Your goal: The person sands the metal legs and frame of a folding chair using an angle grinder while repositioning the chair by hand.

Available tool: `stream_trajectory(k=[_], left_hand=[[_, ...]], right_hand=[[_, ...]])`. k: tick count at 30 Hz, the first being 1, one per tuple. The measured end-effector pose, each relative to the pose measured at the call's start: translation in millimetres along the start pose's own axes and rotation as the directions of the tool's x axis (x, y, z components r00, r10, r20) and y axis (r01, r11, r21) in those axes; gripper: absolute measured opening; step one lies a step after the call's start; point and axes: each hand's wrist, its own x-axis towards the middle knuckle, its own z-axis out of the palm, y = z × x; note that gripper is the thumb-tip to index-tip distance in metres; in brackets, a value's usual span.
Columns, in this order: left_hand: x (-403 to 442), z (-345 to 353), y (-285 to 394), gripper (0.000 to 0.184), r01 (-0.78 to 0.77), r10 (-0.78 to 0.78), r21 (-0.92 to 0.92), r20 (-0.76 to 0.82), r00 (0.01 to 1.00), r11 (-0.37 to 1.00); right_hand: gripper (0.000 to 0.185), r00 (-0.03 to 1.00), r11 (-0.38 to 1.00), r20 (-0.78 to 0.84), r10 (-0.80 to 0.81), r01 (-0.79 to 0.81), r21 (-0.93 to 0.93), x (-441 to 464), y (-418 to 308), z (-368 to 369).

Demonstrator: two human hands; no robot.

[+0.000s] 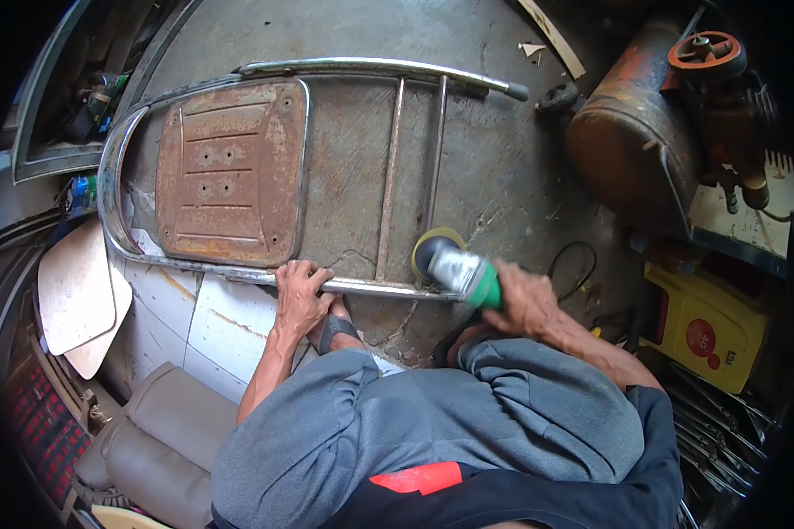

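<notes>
A metal chair frame (390, 176) with a rusty seat plate (229, 172) lies on the concrete floor. My left hand (302, 298) is closed around the near tube of this frame, just right of the seat plate. Held in my right hand (522, 298) is a green and silver angle grinder (469, 278), somewhat blurred. The grinder's round yellow-edged disc (434, 252) is at the near tube, by the lower end of a thin crossbar; whether it touches the metal cannot be made out.
A rusty tank (631, 132) with a red wheel (707, 55) stands at upper right, above a yellow container (701, 328). A black cable loop (575, 269) lies right of the grinder. Wooden boards (78, 286) and brown cushions (172, 423) are at left.
</notes>
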Motion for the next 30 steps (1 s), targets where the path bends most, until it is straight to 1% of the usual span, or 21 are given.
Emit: stream_trajectory(k=[2, 4, 6, 7, 8, 10, 11, 12, 14, 16, 17, 19, 20, 21, 22, 23, 24, 25, 26, 28, 30], left_hand=[[1, 1, 0, 0.039, -0.011, 0.011, -0.007, -0.039, 0.999, 1.000], [3, 5, -5, 0.040, -0.048, 0.048, -0.011, -0.050, 0.998, 0.999], [1, 5, -1, 0.041, -0.038, 0.034, -0.077, -0.062, 0.998, 0.996], [4, 8, 0, 0.041, -0.069, 0.063, -0.060, -0.102, 0.993, 0.996], [11, 10, 6, 0.041, -0.069, 0.062, -0.068, -0.108, 0.992, 0.995], [31, 15, 15, 0.039, -0.123, 0.096, -0.151, -0.176, 0.980, 0.981], [46, 19, 24, 0.037, -0.145, 0.108, -0.151, -0.226, 0.968, 0.978], [58, 20, 31, 0.036, -0.165, 0.120, -0.149, -0.274, 0.954, 0.975], [80, 13, 37, 0.028, -0.221, 0.150, -0.236, -0.286, 0.946, 0.946], [92, 8, 35, 0.022, -0.294, 0.226, -0.224, -0.283, 0.932, 0.929], [95, 3, 32, 0.022, -0.288, 0.216, -0.225, -0.295, 0.931, 0.931], [94, -10, 22, 0.018, -0.249, 0.195, -0.241, -0.226, 0.954, 0.938], [97, -18, 15, 0.018, -0.241, 0.187, -0.237, -0.227, 0.956, 0.941], [101, -28, 2, 0.018, -0.182, 0.101, -0.249, -0.307, 0.946, 0.951], [106, -41, -11, 0.018, -0.126, 0.015, -0.263, -0.384, 0.923, 0.957], [109, -58, -23, 0.021, -0.013, -0.173, -0.371, -0.465, 0.868, 0.929], [113, -74, -41, 0.024, 0.081, -0.358, -0.482, -0.518, 0.777, 0.872], [117, -81, -87, 0.025, 0.147, -0.276, -0.245, -0.666, 0.693, 0.958], [115, -109, -111, 0.027, 0.328, -0.333, -0.136, -0.654, 0.679, 0.935], [126, -147, -174, 0.033, 0.510, -0.330, 0.099, -0.655, 0.680, 0.854], [145, -181, -217, 0.040, 0.455, -0.242, 0.258, -0.578, 0.780, 0.852]], right_hand=[[0.078, 0.987, 0.994, -0.125, 0.106, -0.100, 0.048, 17, 6, -20], [0.073, 0.962, 0.991, -0.239, 0.134, -0.123, 0.061, 31, 14, -44], [0.067, 0.955, 0.965, -0.166, 0.245, -0.223, 0.139, 33, -1, -79], [0.064, 0.956, 0.958, -0.164, 0.244, -0.212, 0.195, 32, -8, -91], [0.064, 0.956, 0.960, -0.164, 0.243, -0.213, 0.184, 29, -14, -101], [0.063, 0.940, 0.932, -0.130, 0.316, -0.283, 0.225, 26, -28, -116], [0.062, 0.930, 0.909, -0.108, 0.352, -0.312, 0.275, 24, -31, -120], [0.062, 0.934, 0.916, -0.107, 0.340, -0.303, 0.264, 23, -40, -124], [0.062, 0.924, 0.870, -0.036, 0.381, -0.345, 0.353, 23, -48, -132], [0.063, 0.929, 0.878, -0.021, 0.370, -0.343, 0.334, 23, -56, -134], [0.063, 0.926, 0.877, -0.022, 0.376, -0.348, 0.331, 23, -61, -136], [0.064, 0.924, 0.875, -0.017, 0.382, -0.356, 0.329, 19, -74, -137], [0.065, 0.910, 0.842, -0.015, 0.413, -0.376, 0.387, 16, -77, -138], [0.066, 0.898, 0.807, -0.009, 0.439, -0.390, 0.444, 14, -79, -140], [0.066, 0.905, 0.812, -0.007, 0.425, -0.377, 0.446, 11, -81, -142], [0.066, 0.887, 0.787, -0.008, 0.462, -0.405, 0.466, 6, -82, -144], [0.067, 0.868, 0.760, -0.006, 0.497, -0.433, 0.485, -1, -81, -143], [0.067, 0.866, 0.728, -0.012, 0.499, -0.412, 0.549, -7, -78, -140], [0.066, 0.868, 0.754, -0.013, 0.496, -0.423, 0.502, -12, -74, -139], [0.066, 0.856, 0.738, -0.038, 0.515, -0.421, 0.527, -19, -72, -135], [0.066, 0.851, 0.715, -0.022, 0.524, -0.426, 0.554, -21, -71, -131]])
